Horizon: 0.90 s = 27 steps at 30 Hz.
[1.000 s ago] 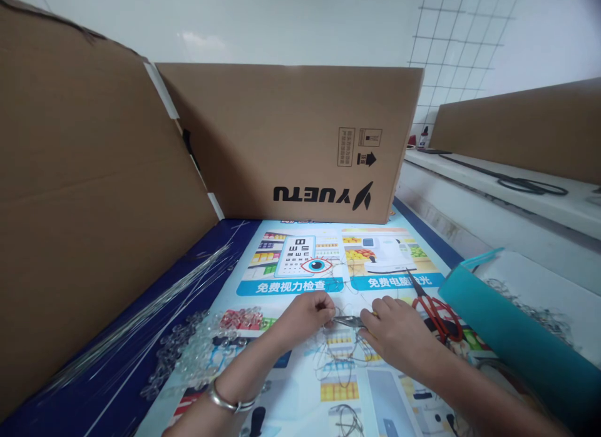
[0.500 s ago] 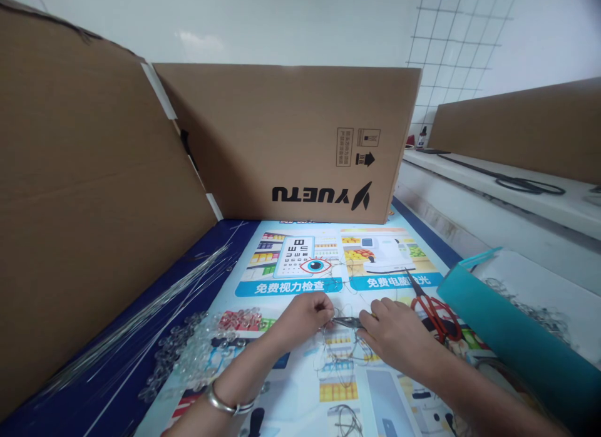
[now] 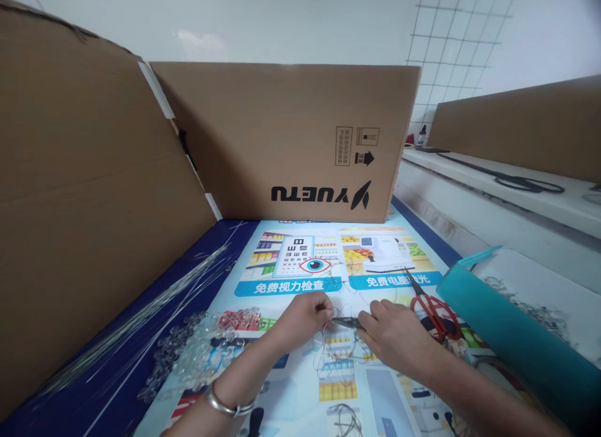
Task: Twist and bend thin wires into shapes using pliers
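My left hand point(image 3: 307, 318) is closed in a pinch on thin wire point(image 3: 327, 332), just at the tip of the pliers. In my right hand point(image 3: 392, 337) is a pair of dark-jawed pliers point(image 3: 346, 322), its handles mostly hidden by my fingers. The jaws point left and meet the wire by my left fingertips; whether they grip it is too small to tell. Loose loops of thin wire point(image 3: 345, 365) lie on the printed sheet below and between my hands. Red-handled scissors point(image 3: 436, 315) rest right of my right hand, blades pointing away.
Clear beads point(image 3: 192, 352) are heaped to the left, beside long straight wires point(image 3: 154, 324). A teal box point(image 3: 507, 324) holding tangled wire pieces point(image 3: 530, 312) stands at right. Cardboard panels point(image 3: 282, 130) wall the back and left. Another wire coil point(image 3: 347, 421) lies near the front.
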Available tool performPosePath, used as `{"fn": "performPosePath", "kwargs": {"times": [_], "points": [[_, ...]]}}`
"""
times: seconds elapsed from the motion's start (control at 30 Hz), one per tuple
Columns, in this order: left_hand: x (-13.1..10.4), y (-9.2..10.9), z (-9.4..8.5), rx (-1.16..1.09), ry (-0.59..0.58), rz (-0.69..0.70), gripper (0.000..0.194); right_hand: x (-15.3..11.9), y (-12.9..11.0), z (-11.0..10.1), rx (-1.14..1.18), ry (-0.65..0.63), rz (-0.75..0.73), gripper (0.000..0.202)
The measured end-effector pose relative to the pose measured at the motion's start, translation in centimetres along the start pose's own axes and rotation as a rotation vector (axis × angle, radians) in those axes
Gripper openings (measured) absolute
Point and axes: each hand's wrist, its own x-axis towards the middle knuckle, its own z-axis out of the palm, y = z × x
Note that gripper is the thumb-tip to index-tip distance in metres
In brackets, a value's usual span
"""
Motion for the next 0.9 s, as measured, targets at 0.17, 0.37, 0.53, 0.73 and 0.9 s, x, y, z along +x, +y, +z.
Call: {"fn": "performPosePath", "kwargs": {"times": [0.17, 0.37, 0.53, 0.73, 0.9], "points": [[0.0, -0.1, 0.0, -0.002, -0.011, 0.015, 0.013, 0.0, 0.1, 0.0, 0.010, -0.008, 0.001, 0.018], [0.0, -0.2, -0.1, -0.021, -0.030, 0.027, 0.012, -0.1, 0.0, -0.3, 0.018, -0.031, 0.020, 0.017], [0.1, -0.4, -0.1, -0.048, -0.042, 0.026, 0.012, -0.1, 0.3, -0.6, 0.077, -0.040, 0.058, 0.019], [0.0, -0.4, -0.2, -0.085, -0.055, 0.038, 0.011, -0.2, 0.8, -1.0, 0.067, -0.053, 0.037, 0.020], [-0.1, -0.2, -0.3, -0.089, -0.063, 0.056, 0.010, -0.2, 0.6, -1.2, 0.024, -0.039, 0.021, 0.018]]}}
